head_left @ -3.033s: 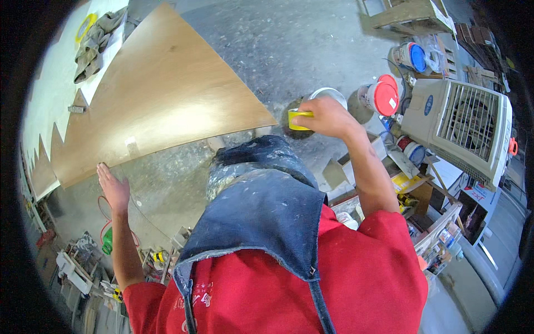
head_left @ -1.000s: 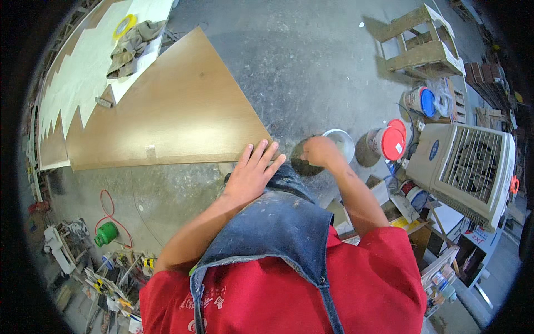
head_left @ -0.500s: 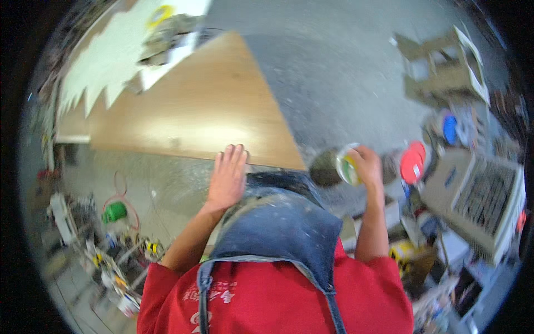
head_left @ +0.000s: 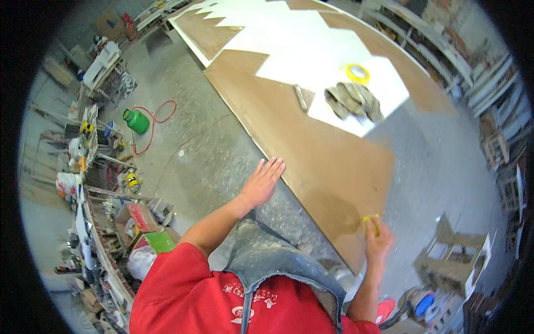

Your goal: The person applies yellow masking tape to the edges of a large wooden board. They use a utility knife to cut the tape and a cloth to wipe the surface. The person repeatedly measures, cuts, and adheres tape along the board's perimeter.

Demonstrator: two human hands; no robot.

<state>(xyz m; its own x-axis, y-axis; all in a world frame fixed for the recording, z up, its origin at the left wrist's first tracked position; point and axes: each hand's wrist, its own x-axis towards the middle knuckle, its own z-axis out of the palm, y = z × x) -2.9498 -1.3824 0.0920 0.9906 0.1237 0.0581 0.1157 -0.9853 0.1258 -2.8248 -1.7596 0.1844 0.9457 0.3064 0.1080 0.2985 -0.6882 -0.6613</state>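
A long brown board (head_left: 311,161) runs from the upper left to just in front of me, with a white, jagged-edged area (head_left: 300,39) over its far part. My left hand (head_left: 263,181) lies on the board's near edge, fingers stretched out. At the near right end, my right hand (head_left: 379,239) grips a small yellow piece (head_left: 371,218) at the board's surface; its exact kind is unclear. A darker patch (head_left: 339,214) shows on the board beside it. Farther up lie greyish-brown gloves (head_left: 353,101), a roll of yellow tape (head_left: 357,73) and a small knife-like tool (head_left: 301,97).
A green gas bottle (head_left: 136,121) with a red hose (head_left: 158,119) stands on the floor to the left. Cluttered shelving (head_left: 92,217) lines the left side. At the right are a wooden stool-like frame (head_left: 456,253) and a blue-topped container (head_left: 424,303).
My view has swung right. My right hand has moved from a round white tub onto the board's end, holding the yellow piece. The left hand stays at the board's edge.
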